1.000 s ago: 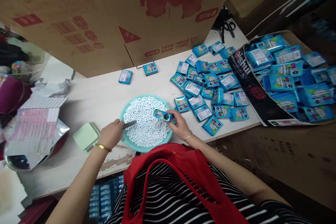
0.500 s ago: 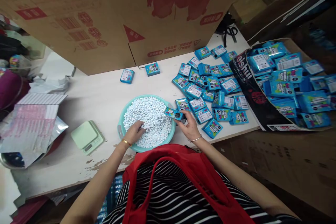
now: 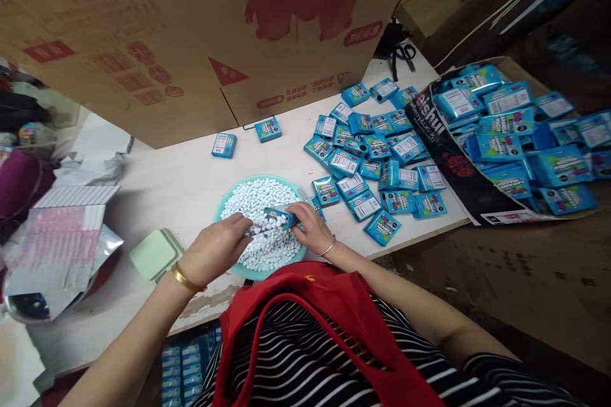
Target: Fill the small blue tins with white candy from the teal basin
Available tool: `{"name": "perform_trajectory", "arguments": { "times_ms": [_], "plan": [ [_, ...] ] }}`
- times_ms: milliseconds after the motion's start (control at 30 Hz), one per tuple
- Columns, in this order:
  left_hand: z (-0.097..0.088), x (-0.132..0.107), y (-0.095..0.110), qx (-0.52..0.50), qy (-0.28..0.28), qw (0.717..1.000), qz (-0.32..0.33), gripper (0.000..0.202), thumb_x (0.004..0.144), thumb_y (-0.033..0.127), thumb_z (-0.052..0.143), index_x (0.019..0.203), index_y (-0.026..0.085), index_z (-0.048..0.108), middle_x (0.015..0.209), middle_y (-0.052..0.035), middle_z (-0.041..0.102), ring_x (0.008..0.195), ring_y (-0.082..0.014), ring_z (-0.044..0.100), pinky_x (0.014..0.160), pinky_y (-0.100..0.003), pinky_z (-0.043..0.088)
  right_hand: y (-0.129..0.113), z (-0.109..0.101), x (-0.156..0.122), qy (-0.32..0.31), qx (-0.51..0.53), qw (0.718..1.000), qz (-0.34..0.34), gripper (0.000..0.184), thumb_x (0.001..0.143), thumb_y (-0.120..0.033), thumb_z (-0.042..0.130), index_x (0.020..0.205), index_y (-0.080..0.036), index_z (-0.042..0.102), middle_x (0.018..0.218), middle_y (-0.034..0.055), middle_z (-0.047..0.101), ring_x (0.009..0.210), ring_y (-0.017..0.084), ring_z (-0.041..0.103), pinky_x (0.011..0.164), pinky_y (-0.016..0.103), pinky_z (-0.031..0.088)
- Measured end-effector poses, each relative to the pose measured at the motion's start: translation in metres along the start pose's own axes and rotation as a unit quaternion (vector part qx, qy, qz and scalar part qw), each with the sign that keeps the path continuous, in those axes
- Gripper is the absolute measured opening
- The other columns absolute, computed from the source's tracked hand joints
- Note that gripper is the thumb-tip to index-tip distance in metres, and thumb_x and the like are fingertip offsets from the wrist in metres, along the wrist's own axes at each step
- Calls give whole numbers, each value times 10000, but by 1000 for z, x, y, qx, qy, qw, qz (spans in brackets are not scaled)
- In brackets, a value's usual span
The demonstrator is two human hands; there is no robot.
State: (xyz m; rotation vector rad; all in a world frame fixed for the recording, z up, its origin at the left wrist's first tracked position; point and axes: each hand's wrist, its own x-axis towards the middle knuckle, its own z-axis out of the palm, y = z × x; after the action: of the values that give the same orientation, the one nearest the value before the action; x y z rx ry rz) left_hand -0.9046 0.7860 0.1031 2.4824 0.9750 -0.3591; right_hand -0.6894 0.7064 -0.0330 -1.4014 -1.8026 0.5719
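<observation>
A teal basin full of small white tablets stands on the white table in front of me. Over it my right hand grips a small blue box by its right end. My left hand meets the box's left end with fingers pinched together; what they hold is hidden, and tablets show right below the box. Both wrists carry bangles.
Several blue boxes lie scattered on the table to the right, more fill a carton beyond. A pale green scale sits left of the basin, foil bags farther left. A big cardboard sheet leans behind. Scissors lie far right.
My left hand dipped into the tablets, then rose to the box's left end. My right hand carried the box leftward, over the middle of the basin.
</observation>
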Motion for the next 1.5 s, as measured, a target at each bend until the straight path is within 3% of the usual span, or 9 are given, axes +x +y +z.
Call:
{"name": "perform_trajectory", "arguments": {
  "times_ms": [233,367,467,633,767,933,1167,1300,1500],
  "plan": [
    [-38,-4,59,182,-72,980,-43,296,836,7,350,972,151,571,917,-91,601,758,-234,619,589,-330,465,-2,9,0,3,25,1000,-7,444,749,-51,477,1164,-209,486,1093,108,557,1074,249,529,944,459,482],
    [-34,-10,44,166,-25,985,-45,265,862,62,370,965,171,587,893,-80,595,759,-225,613,595,-319,456,1,8,-2,13,32,999,-7,448,742,-47,471,1160,-208,486,1095,107,562,1081,248,531,963,466,472],
    [-4,-13,-4,118,12,987,-110,219,915,212,379,1007,185,576,920,-77,594,750,-206,612,588,-298,444,7,3,-6,24,37,999,13,470,729,-48,462,1163,-224,489,1106,97,563,1089,249,532,977,481,462],
    [89,9,-69,23,-52,986,-154,156,873,183,422,912,176,573,960,-99,603,891,-223,600,712,-323,465,17,-11,-13,31,40,998,35,453,748,-65,464,1168,-232,490,1126,90,564,1110,248,531,1015,498,427],
    [148,45,-65,-55,-22,991,-124,178,876,166,403,940,176,568,1055,-120,597,997,-225,569,834,-346,457,22,-18,-18,44,46,996,60,420,762,-90,489,1160,-227,501,1128,94,569,1103,251,539,985,478,443],
    [171,59,-60,-133,18,987,-93,204,874,199,424,1028,175,555,1089,-104,600,1016,-210,571,910,-342,444,24,-20,-20,90,43,988,122,322,797,-184,547,1116,-224,522,1081,85,584,1029,245,563,904,425,480],
    [148,25,-64,-234,88,966,-59,238,891,333,472,1060,177,539,1002,-64,627,912,-160,587,835,-298,478,28,-23,-20,85,28,989,121,306,800,-189,554,1102,-223,524,1062,84,575,1012,247,554,903,423,473],
    [103,10,-51,-268,133,954,-10,256,898,364,485,1066,183,553,966,-59,629,896,-158,585,824,-307,478,24,-21,-16,54,20,995,78,370,776,-107,505,1129,-216,515,1097,99,562,1053,256,539,938,449,465],
    [27,7,-20,-111,64,991,46,226,919,310,447,1069,185,560,993,-79,632,918,-186,598,807,-338,491,7,-9,-5,10,13,1000,22,430,747,-59,474,1148,-213,501,1100,103,563,1076,255,530,964,472,465]
  ]
}}
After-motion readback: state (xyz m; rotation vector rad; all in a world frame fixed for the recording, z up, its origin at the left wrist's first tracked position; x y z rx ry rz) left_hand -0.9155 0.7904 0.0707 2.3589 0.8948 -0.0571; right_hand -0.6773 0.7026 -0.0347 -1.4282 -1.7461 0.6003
